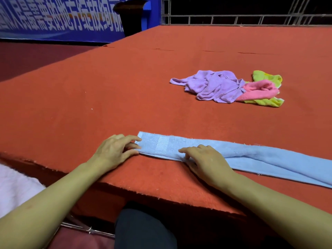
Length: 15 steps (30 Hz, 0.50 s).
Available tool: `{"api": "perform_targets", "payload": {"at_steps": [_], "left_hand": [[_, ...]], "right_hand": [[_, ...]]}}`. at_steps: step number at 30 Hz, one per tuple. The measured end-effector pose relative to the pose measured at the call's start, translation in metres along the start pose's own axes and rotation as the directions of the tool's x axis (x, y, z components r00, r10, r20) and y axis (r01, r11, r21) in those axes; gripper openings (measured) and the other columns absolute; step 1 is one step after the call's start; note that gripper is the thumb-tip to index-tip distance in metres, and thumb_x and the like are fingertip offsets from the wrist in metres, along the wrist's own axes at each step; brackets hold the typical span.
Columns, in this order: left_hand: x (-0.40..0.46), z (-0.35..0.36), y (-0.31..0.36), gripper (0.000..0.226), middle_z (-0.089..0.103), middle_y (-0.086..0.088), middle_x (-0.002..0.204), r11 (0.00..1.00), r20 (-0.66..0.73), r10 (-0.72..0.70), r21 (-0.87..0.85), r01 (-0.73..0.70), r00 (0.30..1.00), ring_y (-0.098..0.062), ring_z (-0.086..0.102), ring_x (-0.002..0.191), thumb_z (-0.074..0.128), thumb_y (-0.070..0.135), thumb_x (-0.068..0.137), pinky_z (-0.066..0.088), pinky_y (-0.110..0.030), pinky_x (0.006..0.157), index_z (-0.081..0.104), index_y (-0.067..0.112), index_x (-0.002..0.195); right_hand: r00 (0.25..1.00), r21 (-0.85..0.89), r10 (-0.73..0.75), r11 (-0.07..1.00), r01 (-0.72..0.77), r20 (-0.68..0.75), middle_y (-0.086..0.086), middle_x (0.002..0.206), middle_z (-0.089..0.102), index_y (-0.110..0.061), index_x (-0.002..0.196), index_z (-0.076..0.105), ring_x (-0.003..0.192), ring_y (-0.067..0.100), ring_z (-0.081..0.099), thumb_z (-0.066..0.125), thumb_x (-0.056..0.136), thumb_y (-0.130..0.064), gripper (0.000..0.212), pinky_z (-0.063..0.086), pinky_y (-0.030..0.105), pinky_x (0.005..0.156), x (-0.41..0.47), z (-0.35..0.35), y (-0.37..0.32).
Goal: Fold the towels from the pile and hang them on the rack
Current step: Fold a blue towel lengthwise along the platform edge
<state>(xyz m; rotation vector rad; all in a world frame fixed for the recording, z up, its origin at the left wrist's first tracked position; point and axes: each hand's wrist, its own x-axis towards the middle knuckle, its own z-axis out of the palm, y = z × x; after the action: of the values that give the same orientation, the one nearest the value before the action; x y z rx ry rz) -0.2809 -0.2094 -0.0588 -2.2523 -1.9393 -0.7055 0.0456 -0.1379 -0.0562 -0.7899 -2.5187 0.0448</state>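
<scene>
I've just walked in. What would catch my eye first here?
Two bare hands at the near edge of a red-covered table: the left hand touches the end of a long folded blue towel, the right hand presses on it. Farther back lies a crumpled pile: purple towel, pink towel, yellow-green towel.

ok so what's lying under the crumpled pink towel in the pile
The crumpled pink towel lies on a yellow-green towel, which shows behind and in front of it. The purple towel overlaps its left end. Anything further beneath is hidden.
</scene>
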Motion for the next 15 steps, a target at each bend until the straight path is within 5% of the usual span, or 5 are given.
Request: {"api": "perform_targets", "payload": {"at_steps": [5,9,15], "left_hand": [[0.003,-0.006,0.025,0.046,0.067,0.026,0.094,0.996,-0.019,0.065,0.056,-0.064,0.998,-0.006,0.049,0.083,0.053,0.053,0.079,0.049,-0.028,0.076,0.062,0.028,0.117],[0.016,0.01,0.074,0.043,0.062,0.028,0.102,0.997,-0.104,0.069,-0.039,-0.073,0.992,-0.002,0.041,0.083,0.053,0.049,0.081,0.045,-0.026,0.07,0.061,0.029,0.119],[0.05,0.052,0.182,0.032,0.059,0.035,0.088,0.955,-0.073,0.188,-0.22,-0.199,0.98,0.001,0.047,0.076,0.053,0.045,0.083,0.048,-0.024,0.062,0.059,0.039,0.113]], "right_hand": [[1.0,0.023,0.008,1.0,-0.008,0.008,-0.011,0.1,0.07,-0.025,0.124,0.058,0.082,0.02,0.061,0.063,0.085,-0.024,0.039,0.049,0.036,0.071,-0.009,-0.006,0.001],[0.981,0.152,0.176,0.975,-0.162,-0.083,-0.015,0.101,0.065,-0.026,0.128,0.058,0.081,0.007,0.051,0.069,0.086,-0.023,0.043,0.04,0.025,0.072,-0.03,-0.032,0.018],[0.884,0.057,0.433,0.901,-0.43,-0.176,-0.024,0.087,0.059,-0.026,0.119,0.063,0.081,0.017,0.057,0.073,0.081,-0.013,0.041,0.047,0.032,0.075,-0.091,-0.078,0.081]]}}
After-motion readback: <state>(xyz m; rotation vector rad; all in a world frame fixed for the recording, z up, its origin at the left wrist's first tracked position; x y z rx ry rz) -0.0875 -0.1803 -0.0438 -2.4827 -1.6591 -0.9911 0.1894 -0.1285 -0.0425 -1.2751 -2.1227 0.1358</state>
